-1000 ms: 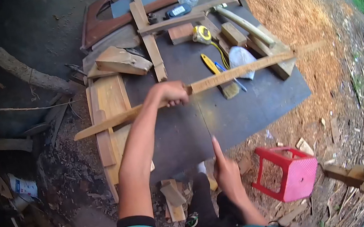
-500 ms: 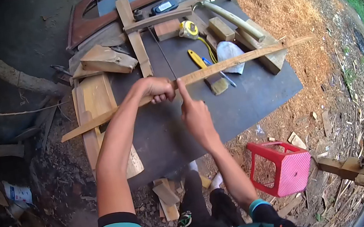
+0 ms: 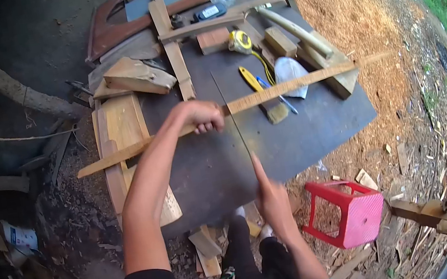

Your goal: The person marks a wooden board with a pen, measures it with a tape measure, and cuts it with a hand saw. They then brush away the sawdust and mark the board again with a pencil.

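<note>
My left hand (image 3: 204, 114) is closed around a long, thin wooden strip (image 3: 297, 84) that lies across the dark worktable (image 3: 199, 173). Just right of that fist, a handsaw (image 3: 241, 133), seen nearly edge-on as a thin dark line, crosses the strip. My right hand (image 3: 275, 202) grips the saw's near end beyond the table's front edge, index finger stretched along it; the handle is hidden in the hand, which is slightly blurred. Under the strip's right part are a yellow-handled brush (image 3: 250, 79), a blue pen (image 3: 287, 104) and a whitish rounded piece (image 3: 289, 72).
A hammer (image 3: 297, 31), a yellow tape measure (image 3: 240, 42) and wood blocks (image 3: 280, 42) lie farther back. Planks (image 3: 119, 118) cover the table's left side. A red plastic stool (image 3: 360, 217) stands at right on the littered ground, near heaped wood shavings (image 3: 337, 8).
My right hand has pulled back toward my body and slightly right, drawing the saw with it, so more blade shows on my side of the strip. My left hand keeps its hold.
</note>
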The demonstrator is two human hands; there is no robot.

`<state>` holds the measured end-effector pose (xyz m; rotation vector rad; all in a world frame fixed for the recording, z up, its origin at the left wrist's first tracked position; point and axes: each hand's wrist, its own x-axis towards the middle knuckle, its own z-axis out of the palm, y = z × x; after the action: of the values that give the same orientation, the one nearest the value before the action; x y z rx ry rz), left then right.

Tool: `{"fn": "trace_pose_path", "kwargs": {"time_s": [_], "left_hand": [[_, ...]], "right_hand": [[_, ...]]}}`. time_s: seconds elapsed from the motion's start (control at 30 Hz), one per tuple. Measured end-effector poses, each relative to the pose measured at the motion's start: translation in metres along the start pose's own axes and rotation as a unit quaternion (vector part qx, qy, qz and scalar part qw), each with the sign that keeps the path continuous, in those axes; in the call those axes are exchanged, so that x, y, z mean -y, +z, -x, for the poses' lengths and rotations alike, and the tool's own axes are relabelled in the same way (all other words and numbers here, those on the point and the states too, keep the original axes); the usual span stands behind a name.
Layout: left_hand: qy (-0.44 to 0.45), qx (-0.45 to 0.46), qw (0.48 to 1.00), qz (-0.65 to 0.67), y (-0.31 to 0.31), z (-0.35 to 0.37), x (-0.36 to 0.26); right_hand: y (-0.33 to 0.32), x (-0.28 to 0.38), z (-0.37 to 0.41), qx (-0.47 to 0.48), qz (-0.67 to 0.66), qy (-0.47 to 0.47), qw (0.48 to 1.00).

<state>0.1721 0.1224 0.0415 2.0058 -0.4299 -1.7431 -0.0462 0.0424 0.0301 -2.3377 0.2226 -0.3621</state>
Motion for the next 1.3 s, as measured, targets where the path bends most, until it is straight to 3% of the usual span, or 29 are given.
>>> {"fn": "trace_pose_path", "kwargs": {"time_s": [0.1, 0.2, 0.27, 0.33, 0.37, 0.43, 0.47, 0.53, 0.6, 0.73, 0.77, 0.83, 0.97, 1.07, 1.1, 1.2, 1.23, 1.3], "left_hand": [[-0.021, 0.012, 1.0, 0.009, 0.005, -0.01, 0.008], [-0.009, 0.02, 1.0, 0.007, 0.008, -0.002, 0.005], [0.006, 0.012, 1.0, 0.0, 0.008, 0.0, 0.004], [0.006, -0.051, 0.998, -0.043, 0.019, 0.007, -0.002], [-0.005, -0.008, 1.0, -0.021, 0.016, -0.005, 0.005], [-0.009, 0.028, 0.999, 0.034, 0.007, 0.001, 0.003], [0.002, 0.008, 1.0, 0.012, 0.01, -0.001, 0.003], [0.008, 0.016, 1.0, -0.002, 0.009, 0.002, 0.001], [-0.013, 0.026, 0.999, 0.014, 0.004, -0.002, 0.001], [-0.021, 0.043, 0.998, 0.046, 0.005, -0.003, 0.004], [-0.022, 0.059, 0.997, 0.054, 0.002, -0.008, 0.006], [-0.006, 0.065, 0.996, 0.055, -0.004, -0.015, 0.012], [0.093, -0.138, 0.982, -0.087, 0.01, 0.006, 0.009], [0.109, -0.358, 0.865, -0.334, 0.033, 0.011, 0.009], [0.049, -0.351, 0.89, -0.286, 0.041, 0.016, 0.003], [0.012, -0.363, 0.887, -0.286, 0.047, 0.015, -0.001], [0.039, -0.378, 0.875, -0.301, 0.045, 0.009, 0.006], [0.008, -0.278, 0.93, -0.239, 0.032, 0.012, -0.002]], "right_hand": [[0.018, 0.005, -0.04, 0.083, 0.047, 0.091, 0.991], [0.003, 0.004, 0.042, 0.058, -0.002, 0.103, 0.993], [-0.002, 0.0, 0.036, -0.015, -0.045, 0.003, 0.999], [0.004, 0.006, 0.011, 0.061, -0.017, 0.095, 0.993], [0.005, 0.007, 0.007, 0.064, -0.027, 0.108, 0.992], [0.012, 0.009, -0.021, 0.061, -0.053, 0.112, 0.99], [0.009, 0.0, 0.015, 0.004, -0.062, 0.06, 0.996], [0.004, -0.007, 0.051, -0.024, -0.068, 0.039, 0.997], [-0.012, -0.004, 0.054, 0.037, -0.059, 0.106, 0.992], [0.013, 0.001, 0.006, 0.028, -0.037, 0.089, 0.995], [0.0, 0.002, 0.033, 0.067, -0.044, 0.124, 0.989], [-0.013, 0.002, 0.093, 0.055, -0.04, 0.12, 0.99], [-0.041, 0.018, 0.096, 0.097, -0.024, 0.136, 0.986], [-0.035, 0.016, 0.105, 0.092, -0.009, 0.125, 0.988], [-0.034, 0.017, 0.109, 0.092, -0.003, 0.126, 0.988], [-0.018, 0.012, 0.081, 0.052, -0.008, 0.068, 0.996], [-0.006, 0.005, 0.044, 0.055, -0.021, 0.078, 0.995], [0.01, 0.002, 0.007, 0.046, -0.036, 0.089, 0.994]]}}
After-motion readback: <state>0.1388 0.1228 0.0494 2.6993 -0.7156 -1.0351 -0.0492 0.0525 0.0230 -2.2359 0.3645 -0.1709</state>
